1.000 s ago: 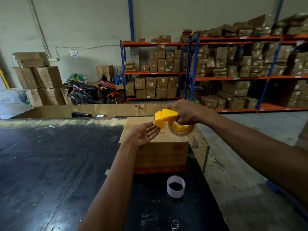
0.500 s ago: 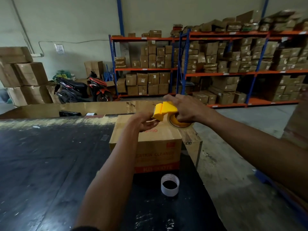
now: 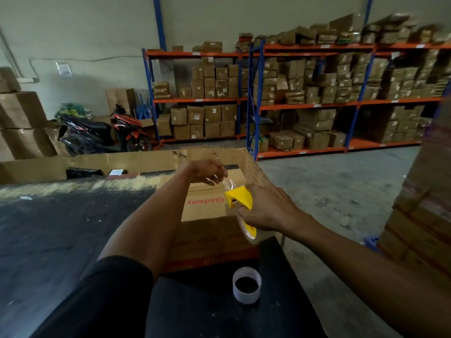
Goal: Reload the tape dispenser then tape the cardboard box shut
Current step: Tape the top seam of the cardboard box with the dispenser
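taping step: my right hand (image 3: 268, 208) grip holds the loaded tape dispenser (image 3: 240, 200), left hand (image 3: 207, 170) grip pinches the tape end (image 3: 228, 184) just beyond it over the cardboard box (image 3: 207, 211); next, stick it down.

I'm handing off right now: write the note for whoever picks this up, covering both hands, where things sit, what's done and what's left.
Left hand: pinching the free end of the clear tape over the far part of the box top.
Right hand: gripping the yellow tape dispenser, its roll loaded, above the box's near right edge.
Cardboard box: on the black table, flaps folded down, seam not visibly taped.
Empty tape core: on the table in front of the box.
Done: dispenser reloaded, tape pulled out.
Left: stick the end down, run tape along the seam, cut.
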The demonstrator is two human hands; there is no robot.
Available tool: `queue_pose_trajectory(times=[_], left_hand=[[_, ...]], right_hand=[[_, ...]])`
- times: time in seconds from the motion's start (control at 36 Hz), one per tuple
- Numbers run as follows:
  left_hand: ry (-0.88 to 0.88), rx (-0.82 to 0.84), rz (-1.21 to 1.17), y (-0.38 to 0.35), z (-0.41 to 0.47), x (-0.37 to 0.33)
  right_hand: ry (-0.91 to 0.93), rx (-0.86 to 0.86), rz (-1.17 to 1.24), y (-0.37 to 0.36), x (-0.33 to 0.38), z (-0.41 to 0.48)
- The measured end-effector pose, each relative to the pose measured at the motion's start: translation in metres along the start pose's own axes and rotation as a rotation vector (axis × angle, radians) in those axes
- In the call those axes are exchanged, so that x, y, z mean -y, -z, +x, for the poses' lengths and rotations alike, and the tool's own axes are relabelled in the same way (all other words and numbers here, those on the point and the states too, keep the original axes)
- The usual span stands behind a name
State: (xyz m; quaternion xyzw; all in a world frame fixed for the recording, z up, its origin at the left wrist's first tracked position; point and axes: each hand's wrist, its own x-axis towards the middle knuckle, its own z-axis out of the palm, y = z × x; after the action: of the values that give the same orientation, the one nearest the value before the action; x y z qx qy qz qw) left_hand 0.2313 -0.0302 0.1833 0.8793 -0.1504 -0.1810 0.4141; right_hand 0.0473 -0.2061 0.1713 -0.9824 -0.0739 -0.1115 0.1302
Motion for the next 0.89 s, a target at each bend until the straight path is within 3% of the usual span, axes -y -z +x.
queue_pose_trajectory(times=[0.11, 0.33, 0.89], left_hand=[[-0.129, -0.075, 0.220, -0.007, 0.027, 0.006], [-0.293, -0.256, 0.332, -0.019, 0.077, 0.036], [-0.296, -0.265, 0.339, -0.034, 0.133, 0.083]], right_hand=[[-0.068, 0.048, -0.006, -0.003, 0.000, 0.020], [-0.174, 0.045, -0.027, -0.016, 0.003, 0.072], [-0.242, 0.262, -0.057, -0.027, 0.007, 0.140]])
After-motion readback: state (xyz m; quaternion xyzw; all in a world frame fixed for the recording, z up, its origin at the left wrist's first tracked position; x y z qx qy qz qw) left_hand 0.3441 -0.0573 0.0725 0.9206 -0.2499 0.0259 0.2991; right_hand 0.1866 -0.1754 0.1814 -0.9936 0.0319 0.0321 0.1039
